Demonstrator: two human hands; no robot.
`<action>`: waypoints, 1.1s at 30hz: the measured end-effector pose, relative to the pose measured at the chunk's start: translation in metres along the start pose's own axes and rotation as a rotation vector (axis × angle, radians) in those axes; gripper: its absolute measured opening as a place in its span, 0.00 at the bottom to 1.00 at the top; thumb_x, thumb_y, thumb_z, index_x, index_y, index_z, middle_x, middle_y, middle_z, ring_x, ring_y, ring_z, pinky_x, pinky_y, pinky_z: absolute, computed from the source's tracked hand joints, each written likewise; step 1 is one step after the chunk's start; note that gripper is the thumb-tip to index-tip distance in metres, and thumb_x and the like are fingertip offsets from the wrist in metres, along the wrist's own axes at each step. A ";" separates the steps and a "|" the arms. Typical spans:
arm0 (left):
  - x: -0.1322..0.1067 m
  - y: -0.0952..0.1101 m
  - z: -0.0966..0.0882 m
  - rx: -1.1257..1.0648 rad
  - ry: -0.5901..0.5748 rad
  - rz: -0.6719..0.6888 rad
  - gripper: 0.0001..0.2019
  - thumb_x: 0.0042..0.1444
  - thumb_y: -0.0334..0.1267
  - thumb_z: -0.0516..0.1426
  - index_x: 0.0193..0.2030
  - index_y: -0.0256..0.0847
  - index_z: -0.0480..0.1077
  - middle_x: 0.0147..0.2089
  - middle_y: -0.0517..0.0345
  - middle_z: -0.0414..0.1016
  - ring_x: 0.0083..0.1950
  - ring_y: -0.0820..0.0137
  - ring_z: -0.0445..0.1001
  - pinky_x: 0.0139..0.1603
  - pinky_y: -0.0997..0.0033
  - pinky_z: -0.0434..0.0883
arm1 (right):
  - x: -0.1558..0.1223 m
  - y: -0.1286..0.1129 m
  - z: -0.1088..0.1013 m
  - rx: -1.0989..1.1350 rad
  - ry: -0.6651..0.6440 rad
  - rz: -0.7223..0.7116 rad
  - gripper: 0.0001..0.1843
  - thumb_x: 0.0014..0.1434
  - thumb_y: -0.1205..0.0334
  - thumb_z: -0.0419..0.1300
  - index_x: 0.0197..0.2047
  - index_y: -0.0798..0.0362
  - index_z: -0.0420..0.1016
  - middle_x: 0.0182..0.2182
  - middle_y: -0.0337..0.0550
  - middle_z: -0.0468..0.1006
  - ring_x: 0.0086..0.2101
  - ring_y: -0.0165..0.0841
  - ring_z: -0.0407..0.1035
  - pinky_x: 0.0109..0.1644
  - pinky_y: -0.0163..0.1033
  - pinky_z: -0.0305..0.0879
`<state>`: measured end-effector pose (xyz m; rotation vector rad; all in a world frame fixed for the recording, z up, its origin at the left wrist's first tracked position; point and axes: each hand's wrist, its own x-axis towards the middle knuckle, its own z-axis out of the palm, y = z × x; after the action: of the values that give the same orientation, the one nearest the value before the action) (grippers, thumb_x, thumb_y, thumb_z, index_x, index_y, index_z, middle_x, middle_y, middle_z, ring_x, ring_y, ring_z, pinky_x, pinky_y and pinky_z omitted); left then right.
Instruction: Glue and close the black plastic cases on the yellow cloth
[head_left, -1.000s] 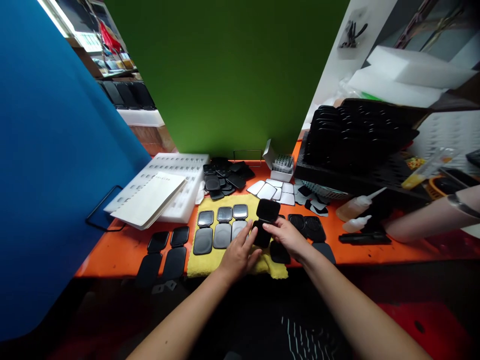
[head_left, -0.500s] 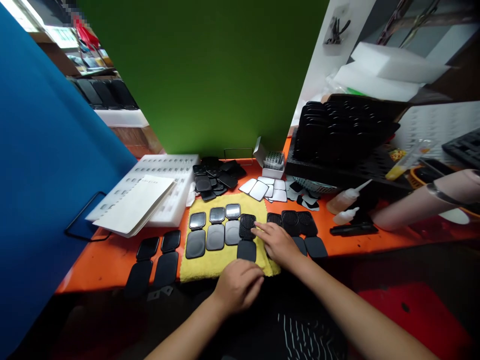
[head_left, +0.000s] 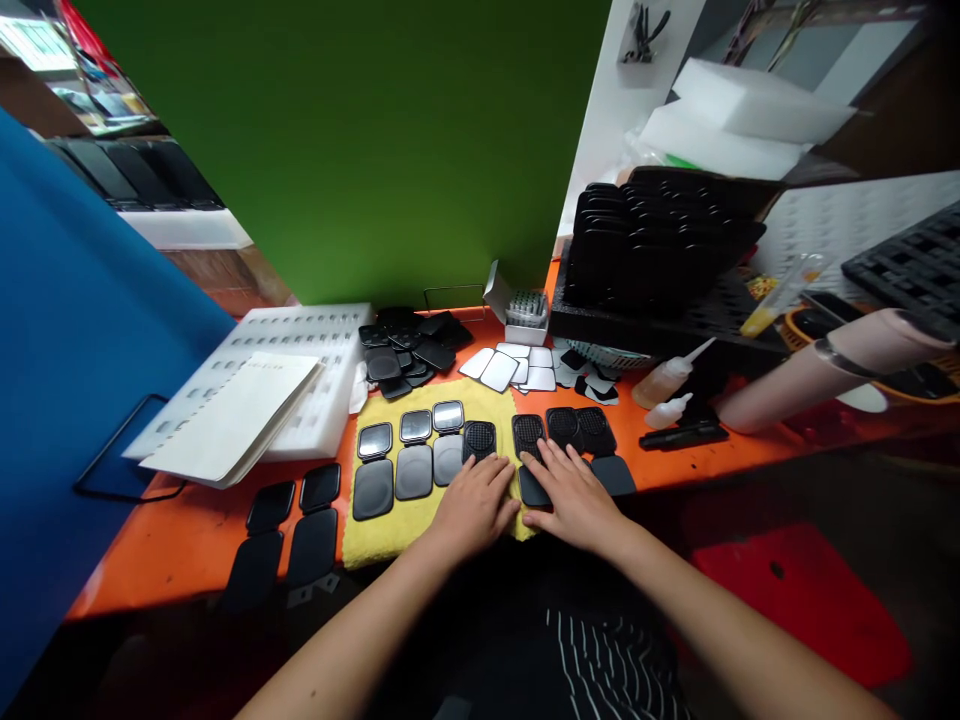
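On the yellow cloth (head_left: pixel 390 525) lies a row of opened black compact cases (head_left: pixel 409 455), three with mirror halves and a fourth (head_left: pixel 480 438) with a mesh half. My left hand (head_left: pixel 472 505) lies flat, fingers spread, over the lower half of that fourth case. My right hand (head_left: pixel 570 495) rests open just to its right, fingers touching another opened mesh case (head_left: pixel 529 437) at the cloth's right edge. Two more mesh cases (head_left: pixel 585 428) lie beyond my right hand on the orange table (head_left: pixel 187 530).
A white foam tray (head_left: pixel 300 350) with a booklet sits left, a heap of black case parts (head_left: pixel 405 350) behind the cloth, loose mirrors (head_left: pixel 510 368) and a small box mid-back. Black racks (head_left: pixel 652 260), glue bottles (head_left: pixel 664 380) and another person's forearm (head_left: pixel 817 370) occupy the right. Two opened cases (head_left: pixel 289 520) lie front left.
The case I held raised and part-open has been laid down opened as the fourth in the row. My left hand drew back, then returned onto it; my right hand shifted to the neighbouring mesh case.
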<state>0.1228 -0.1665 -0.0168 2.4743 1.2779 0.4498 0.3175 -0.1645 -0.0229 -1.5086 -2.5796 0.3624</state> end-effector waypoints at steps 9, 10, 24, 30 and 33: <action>0.061 0.002 0.015 -0.345 0.112 -0.421 0.26 0.53 0.36 0.50 0.60 0.37 0.52 0.48 0.44 0.69 0.47 0.60 0.68 0.47 0.62 0.63 | 0.001 -0.005 0.015 0.108 0.049 0.013 0.38 0.51 0.62 0.50 0.63 0.58 0.41 0.62 0.51 0.47 0.60 0.37 0.43 0.62 0.47 0.43; 0.068 0.001 0.019 -0.471 0.138 -0.477 0.27 0.51 0.36 0.52 0.60 0.37 0.54 0.47 0.44 0.70 0.47 0.59 0.68 0.47 0.62 0.63 | 0.001 -0.005 0.016 0.126 0.064 0.022 0.38 0.51 0.64 0.49 0.63 0.59 0.40 0.61 0.51 0.47 0.60 0.35 0.43 0.62 0.46 0.44; 0.029 -0.024 -0.006 -1.412 0.537 -0.744 0.21 0.45 0.38 0.57 0.48 0.37 0.62 0.46 0.50 0.71 0.43 0.68 0.72 0.41 0.70 0.68 | 0.011 -0.008 -0.003 -0.003 0.104 -0.043 0.18 0.59 0.61 0.46 0.53 0.47 0.64 0.53 0.42 0.66 0.56 0.38 0.54 0.61 0.58 0.31; 0.031 -0.017 0.003 -1.350 0.427 -0.709 0.25 0.47 0.33 0.55 0.54 0.39 0.58 0.45 0.51 0.72 0.41 0.69 0.72 0.39 0.71 0.68 | 0.003 0.000 -0.009 -0.064 0.131 0.022 0.18 0.60 0.65 0.44 0.50 0.46 0.67 0.52 0.40 0.67 0.56 0.40 0.53 0.60 0.59 0.32; 0.039 -0.019 0.007 -1.288 0.403 -0.653 0.30 0.47 0.31 0.54 0.59 0.40 0.53 0.43 0.53 0.72 0.40 0.70 0.71 0.39 0.72 0.68 | 0.002 -0.005 -0.011 -0.035 0.153 0.018 0.18 0.60 0.64 0.44 0.51 0.47 0.66 0.53 0.40 0.66 0.56 0.38 0.53 0.60 0.54 0.40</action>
<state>0.1336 -0.1245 -0.0264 0.8826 1.2139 1.1368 0.3150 -0.1638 -0.0112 -1.5084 -2.4676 0.1967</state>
